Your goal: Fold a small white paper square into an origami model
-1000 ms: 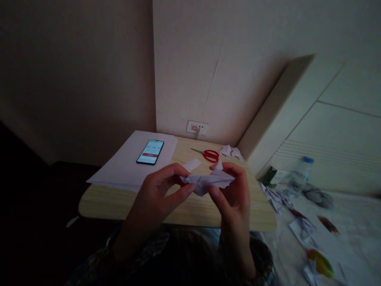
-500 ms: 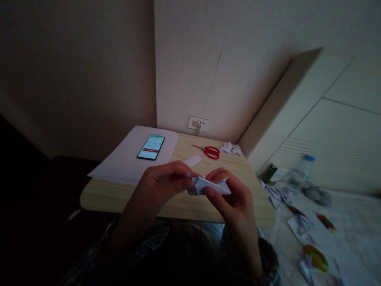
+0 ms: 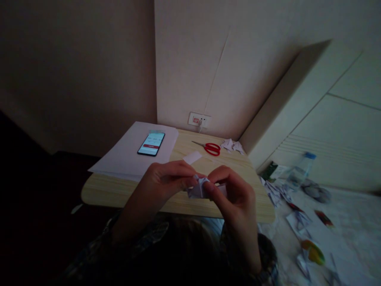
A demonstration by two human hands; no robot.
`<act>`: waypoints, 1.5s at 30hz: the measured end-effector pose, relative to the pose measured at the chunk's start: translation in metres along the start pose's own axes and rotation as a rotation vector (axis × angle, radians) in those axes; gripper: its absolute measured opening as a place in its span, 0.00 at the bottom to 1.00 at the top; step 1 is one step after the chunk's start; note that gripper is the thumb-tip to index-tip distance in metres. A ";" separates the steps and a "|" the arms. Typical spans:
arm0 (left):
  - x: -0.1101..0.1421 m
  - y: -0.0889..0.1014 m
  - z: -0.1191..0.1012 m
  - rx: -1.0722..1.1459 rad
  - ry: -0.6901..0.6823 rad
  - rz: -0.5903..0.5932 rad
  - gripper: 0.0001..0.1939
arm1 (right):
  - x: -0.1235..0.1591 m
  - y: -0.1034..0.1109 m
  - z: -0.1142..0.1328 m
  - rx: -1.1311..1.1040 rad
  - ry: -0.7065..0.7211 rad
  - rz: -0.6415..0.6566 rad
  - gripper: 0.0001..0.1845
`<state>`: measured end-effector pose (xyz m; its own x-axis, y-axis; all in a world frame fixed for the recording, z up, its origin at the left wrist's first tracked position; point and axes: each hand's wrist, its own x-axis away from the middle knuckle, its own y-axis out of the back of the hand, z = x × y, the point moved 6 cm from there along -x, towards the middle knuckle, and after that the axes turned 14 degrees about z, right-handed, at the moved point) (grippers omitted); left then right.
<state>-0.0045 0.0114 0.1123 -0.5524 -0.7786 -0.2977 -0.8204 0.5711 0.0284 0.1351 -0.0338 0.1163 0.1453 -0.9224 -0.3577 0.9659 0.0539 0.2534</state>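
Note:
Both my hands hold a small folded piece of white paper above the near edge of a light wooden table. My left hand pinches its left end with thumb and fingers closed. Curled over the right end, my right hand hides most of that side of the paper. The fingertips of the two hands almost meet over the fold.
On the table lie a stack of white sheets with a lit phone, a small paper slip, red scissors and folded paper pieces. A wall socket sits behind. At the right, a bed holds paper scraps and a water bottle.
The paper has been pressed smaller and my hands have come closer together, the right hand closing over it. The view has tilted a little.

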 end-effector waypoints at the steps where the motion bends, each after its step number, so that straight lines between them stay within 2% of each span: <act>1: 0.000 0.000 0.001 0.019 0.014 0.004 0.05 | 0.000 0.000 0.000 0.000 -0.002 -0.001 0.09; 9: -0.001 -0.001 0.006 0.075 0.095 0.022 0.02 | 0.000 -0.001 0.003 0.032 0.009 0.002 0.11; 16: -0.002 -0.003 0.014 0.176 0.107 0.042 0.07 | 0.000 -0.002 0.003 -0.013 -0.008 0.000 0.11; 23: -0.002 -0.008 0.022 0.340 0.164 0.124 0.05 | 0.001 -0.004 0.003 -0.015 -0.004 0.027 0.11; 30: -0.003 -0.005 0.023 0.304 0.156 0.141 0.05 | 0.001 -0.004 0.004 -0.014 0.003 0.022 0.11; 37: -0.001 -0.005 0.017 0.266 0.187 0.098 0.05 | 0.001 -0.005 0.002 -0.010 0.022 0.022 0.11; 45: 0.000 -0.006 0.011 0.210 0.127 0.040 0.06 | 0.002 -0.005 0.003 -0.010 0.029 0.016 0.11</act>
<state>0.0019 0.0108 0.1012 -0.6092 -0.7729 -0.1774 -0.7559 0.6336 -0.1647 0.1302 -0.0370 0.1173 0.1663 -0.9101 -0.3795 0.9656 0.0723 0.2497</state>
